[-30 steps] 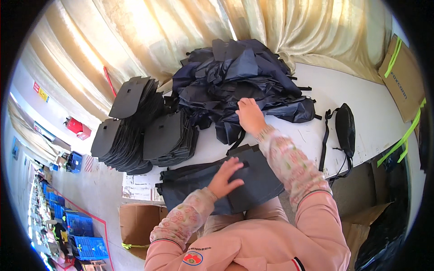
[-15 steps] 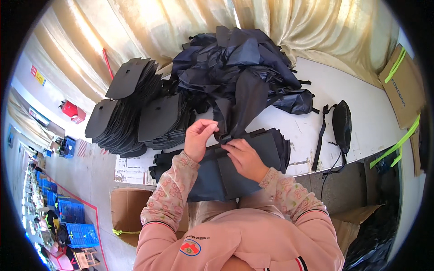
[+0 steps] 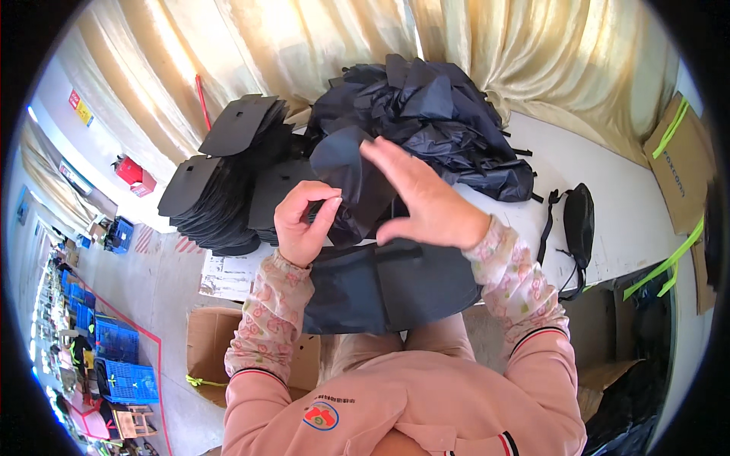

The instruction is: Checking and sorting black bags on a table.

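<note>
My left hand (image 3: 306, 222) pinches the edge of a black fabric piece (image 3: 357, 186) between thumb and forefinger. The fabric stands up curved above the table. On its right side my right hand (image 3: 430, 199) is open, thumb and fingers spread; its fingertips are at the fabric's upper edge, and I cannot tell whether they touch it. Below both hands, a dark flat panel (image 3: 426, 285) with a crease down its middle reaches over the table's front edge above my lap. Behind the fabric rises a heap of crumpled black fabric pieces (image 3: 426, 102).
Stacks of black stiff panels (image 3: 194, 190) stand at the left of the white table (image 3: 517, 228). A black pouch with straps (image 3: 579, 220) lies at the right. An open cardboard box (image 3: 209, 342) is on the floor at the left. Pale curtains (image 3: 563, 61) hang behind.
My right hand has let go of the fabric's lower part, risen and spread its fingers. The fabric has swung up and left. My left hand has shifted left, still pinching.
</note>
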Available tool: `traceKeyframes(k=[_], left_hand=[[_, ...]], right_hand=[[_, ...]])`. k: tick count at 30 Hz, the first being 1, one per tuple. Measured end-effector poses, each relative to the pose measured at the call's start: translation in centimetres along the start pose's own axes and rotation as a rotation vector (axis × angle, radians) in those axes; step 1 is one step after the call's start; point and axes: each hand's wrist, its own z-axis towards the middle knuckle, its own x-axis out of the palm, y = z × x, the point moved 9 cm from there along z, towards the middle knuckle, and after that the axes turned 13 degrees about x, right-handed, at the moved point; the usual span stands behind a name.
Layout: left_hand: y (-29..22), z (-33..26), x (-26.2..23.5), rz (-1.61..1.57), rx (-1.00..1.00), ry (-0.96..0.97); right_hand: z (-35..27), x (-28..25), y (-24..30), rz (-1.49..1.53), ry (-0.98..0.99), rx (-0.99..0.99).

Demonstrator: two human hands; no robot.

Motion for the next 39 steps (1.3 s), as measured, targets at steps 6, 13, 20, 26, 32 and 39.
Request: traceKeyframes(k=[6,13,20,26,32,39], left_hand=[[-0.3,0.7,0.1,-0.339,0.062,-0.036],[-0.9,-0.2,1.6,0.052,0.085,-0.13],[-0.2,-2.0,-6.4,0.663,0.085,-0.242],[1.4,-6.9,-9.2,0.948,0.042,-0.072],[3.6,-11.8,-11.4,0.795,-0.053,0.129],[5.9,-19.5,-15.4,0.406,-0.53,0.369]], right_hand=[[-0.8,-0.4,4.8,-0.218,-0.353,-0.299],[-2.5,-0.7,10.7,-0.209,-0.349,-0.375],[-5.2,-0.9,7.0,-0.462,-0.171,-0.048],[-8.3,3.1,6.9,0.083,0.255,0.004],[-10.9,5.1,9.2,0.473,0.734,-0.044],[-12.6,3.0,5.1,0.591,0.908,0.122]])
